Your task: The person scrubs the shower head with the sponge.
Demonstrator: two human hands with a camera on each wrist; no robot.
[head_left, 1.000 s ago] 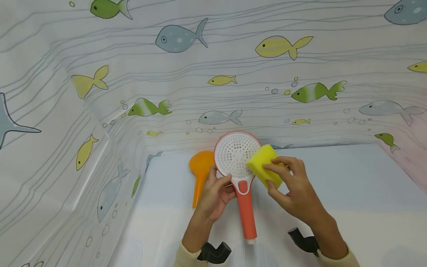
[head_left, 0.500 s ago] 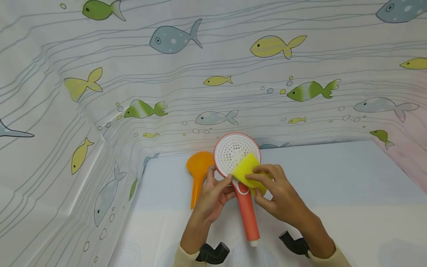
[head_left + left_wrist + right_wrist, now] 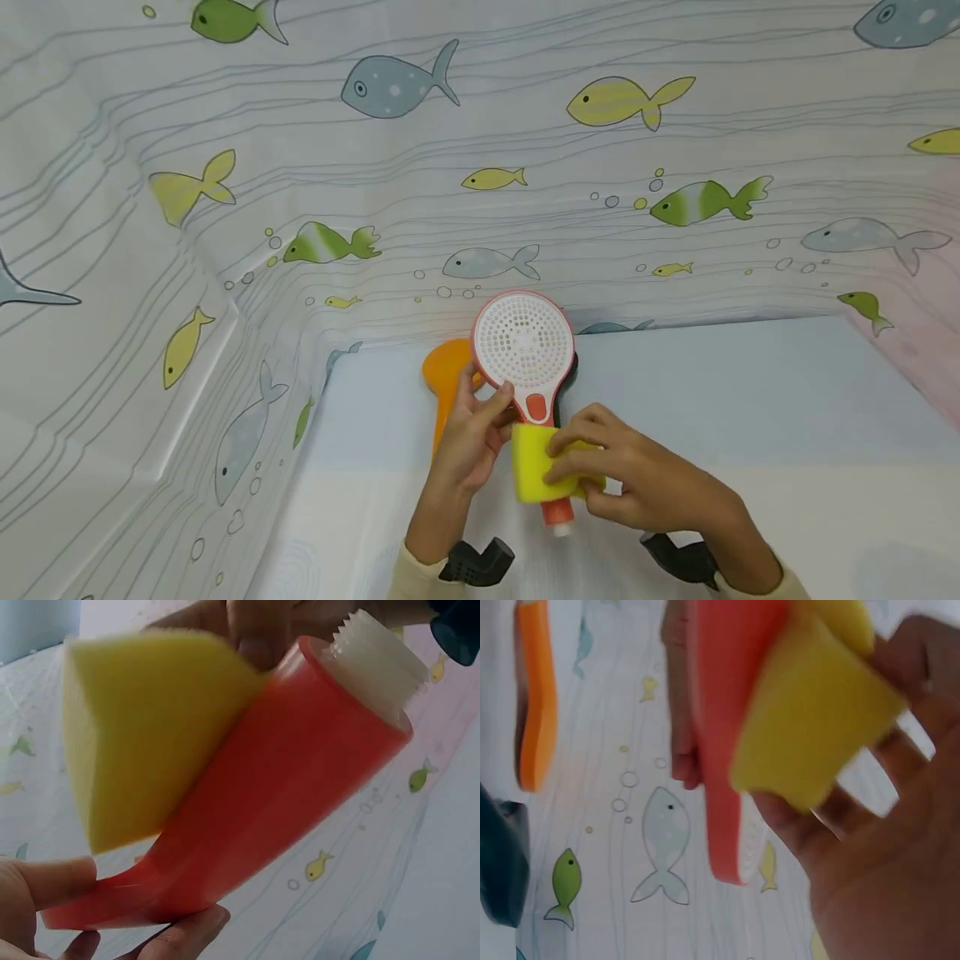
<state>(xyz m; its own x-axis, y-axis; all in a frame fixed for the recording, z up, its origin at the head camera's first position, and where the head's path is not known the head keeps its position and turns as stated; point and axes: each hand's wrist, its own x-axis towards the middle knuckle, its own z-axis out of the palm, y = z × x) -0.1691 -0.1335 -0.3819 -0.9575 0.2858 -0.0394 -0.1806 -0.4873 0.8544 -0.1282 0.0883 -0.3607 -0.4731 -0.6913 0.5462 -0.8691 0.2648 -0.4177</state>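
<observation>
My left hand [image 3: 468, 442] holds a red shower head [image 3: 522, 340] by its neck, thumb in front, with the white perforated face turned towards me. My right hand [image 3: 637, 475] grips a yellow sponge [image 3: 531, 467] and presses it against the handle, just below the neck. In the left wrist view the sponge [image 3: 150, 735] lies along the red handle [image 3: 255, 787], and a white threaded end [image 3: 379, 667] sticks out of it. The right wrist view has the sponge [image 3: 817, 712] pinched between fingers and thumb, folded against the blurred handle.
An orange shower-head-shaped object [image 3: 446, 367] lies behind my left hand. A dark object [image 3: 570, 377] lies partly hidden behind the shower head, its kind unclear. A white wall with printed fish [image 3: 487, 262] rises behind the pale table [image 3: 750, 400].
The sponge has moved from the right edge of the perforated face, across its lower part, down onto the handle. My left hand keeps its hold, and the dark object behind has come into view.
</observation>
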